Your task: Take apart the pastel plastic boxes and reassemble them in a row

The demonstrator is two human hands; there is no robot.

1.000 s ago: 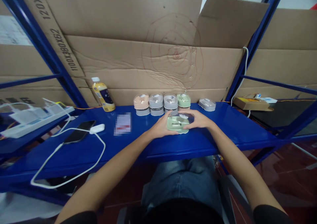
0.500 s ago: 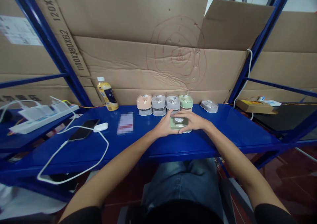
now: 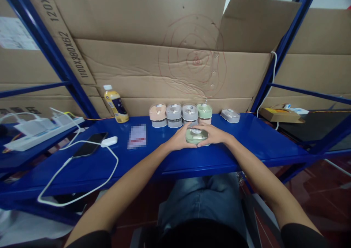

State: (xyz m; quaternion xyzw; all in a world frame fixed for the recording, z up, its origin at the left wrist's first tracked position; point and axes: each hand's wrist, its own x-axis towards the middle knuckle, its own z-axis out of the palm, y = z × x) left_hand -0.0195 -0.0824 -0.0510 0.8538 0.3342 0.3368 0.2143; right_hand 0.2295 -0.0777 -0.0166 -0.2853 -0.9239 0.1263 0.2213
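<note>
In the head view, the left hand and right hand grip the green case from its two sides, above the blue table and in front of the stacked cases. The gray case lies right of the stacks; the bottle stands to their left.
</note>
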